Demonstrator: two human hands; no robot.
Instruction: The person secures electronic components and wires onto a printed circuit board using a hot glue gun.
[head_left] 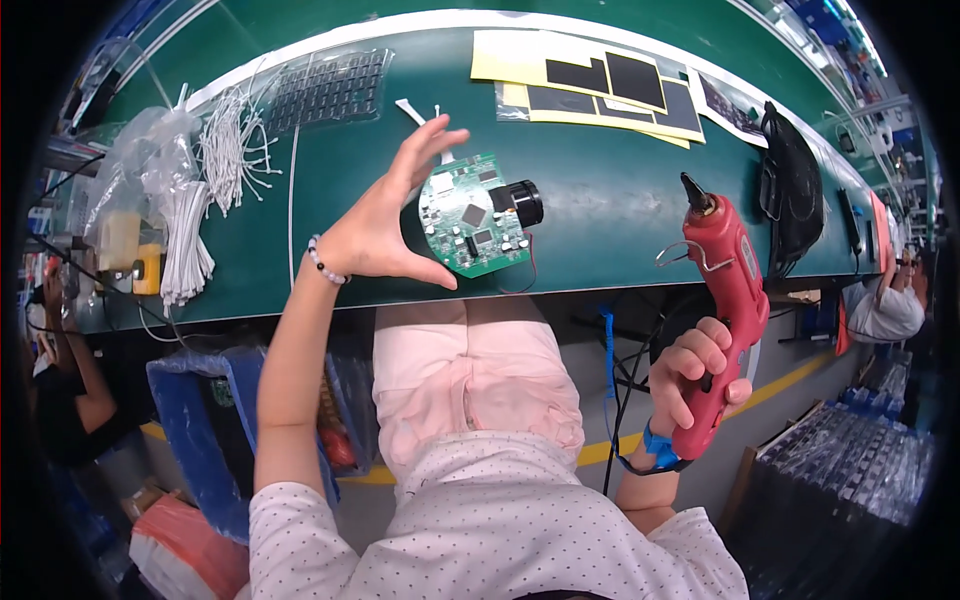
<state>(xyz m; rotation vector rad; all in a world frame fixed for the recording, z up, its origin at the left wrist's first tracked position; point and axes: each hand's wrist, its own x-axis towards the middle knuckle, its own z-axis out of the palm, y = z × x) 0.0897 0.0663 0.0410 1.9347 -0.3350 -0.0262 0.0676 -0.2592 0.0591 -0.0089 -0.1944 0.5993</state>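
A green circuit board [475, 214] with a black camera lens [524, 203] on its right side lies near the front edge of the green worktable [620, 235]. A white cable runs from its far side. My left hand [385, 225], with a beaded bracelet at the wrist, is at the board's left edge, thumb and fingers spread apart; whether it touches the board I cannot tell. In my right hand [692, 375] is a red hot glue gun [722, 270], held upright with its dark nozzle pointing away from me, to the right of the board. A blue band circles my right wrist.
Bundles of white cables [187, 235] and plastic bags [150, 150] lie at the left. A tray of small black parts [330, 88] and yellow-backed sheets with black pads [600, 85] are at the back. A black bag [790, 190] lies at the right. Blue bins [205, 430] stand below.
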